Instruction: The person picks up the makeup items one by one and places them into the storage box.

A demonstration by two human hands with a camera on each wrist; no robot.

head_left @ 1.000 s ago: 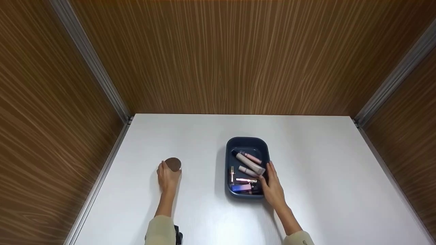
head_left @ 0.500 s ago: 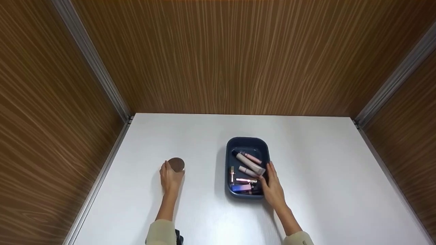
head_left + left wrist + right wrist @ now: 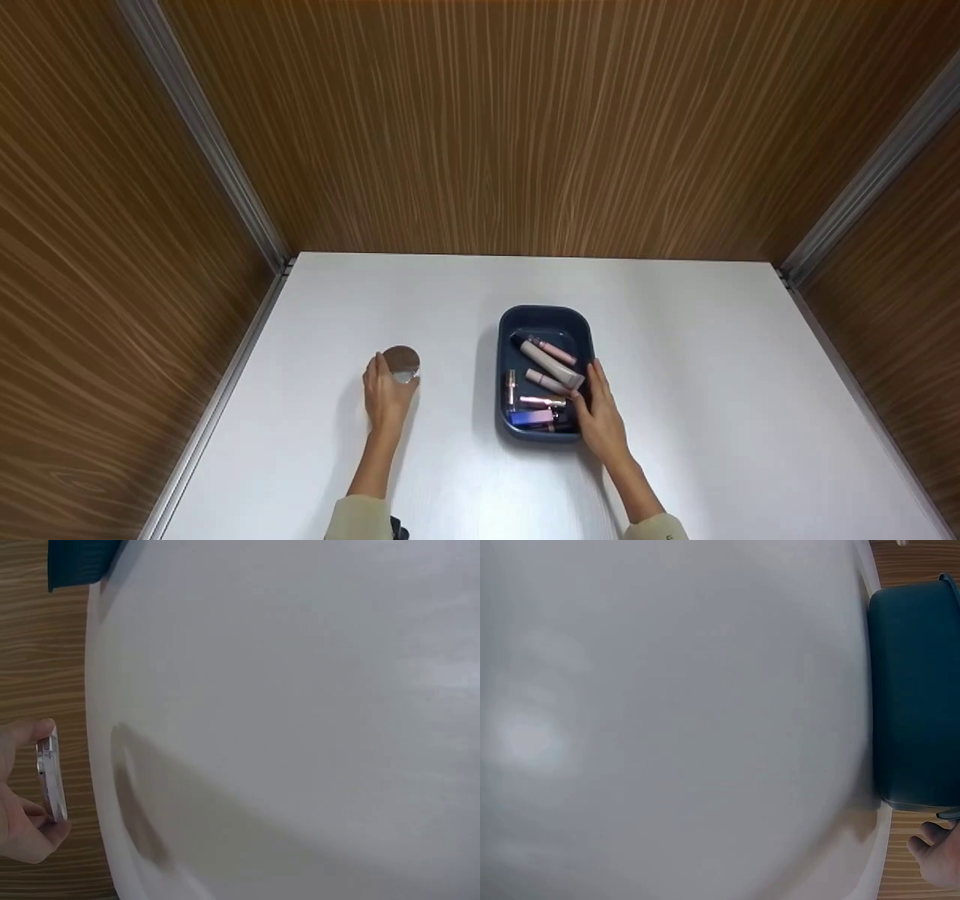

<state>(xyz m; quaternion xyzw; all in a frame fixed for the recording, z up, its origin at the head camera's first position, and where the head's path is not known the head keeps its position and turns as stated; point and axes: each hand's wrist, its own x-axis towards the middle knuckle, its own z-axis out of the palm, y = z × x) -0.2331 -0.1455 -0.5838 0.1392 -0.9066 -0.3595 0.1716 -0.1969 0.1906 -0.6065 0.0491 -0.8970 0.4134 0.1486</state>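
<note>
My left hand (image 3: 387,397) holds a round compact (image 3: 401,361) with a shiny, mirror-like top by its edge, thumb on one side and fingers on the other. In the left wrist view the compact (image 3: 51,776) appears edge-on, thin and silvery, raised off the table. A dark blue plastic bin (image 3: 546,315) stands right of it. My right hand (image 3: 602,424) grips the bin's right wall near the front corner, thumb at the rim and fingers along the outside. Inside lie a pale tube (image 3: 551,364), a pink tube (image 3: 557,352), a blue-pink box (image 3: 531,417) and several lipstick-like sticks.
The white table (image 3: 697,360) reaches back to a wood-grain panel (image 3: 480,150). Similar panels with grey metal rails (image 3: 210,142) stand at the left and right. A black strap piece (image 3: 399,529) shows by the left sleeve.
My left hand has moved to the right with the compact, toward the bin. The compact's top now reflects a lighter patch. My right hand stays on the bin.
</note>
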